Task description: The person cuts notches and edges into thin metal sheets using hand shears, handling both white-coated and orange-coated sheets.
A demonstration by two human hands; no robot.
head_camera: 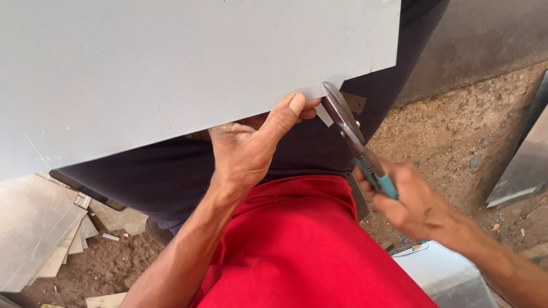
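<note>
The grey sheet lies across my lap, filling the upper left. My left hand pinches its near edge, thumb on top. Just beside that, the snips bite into the same edge, my right hand closed around their teal handles. Offcuts are stacked on the dirt at my left.

A stack of pale metal offcuts on the dirt ground, another sheet leaning nearby.
</note>
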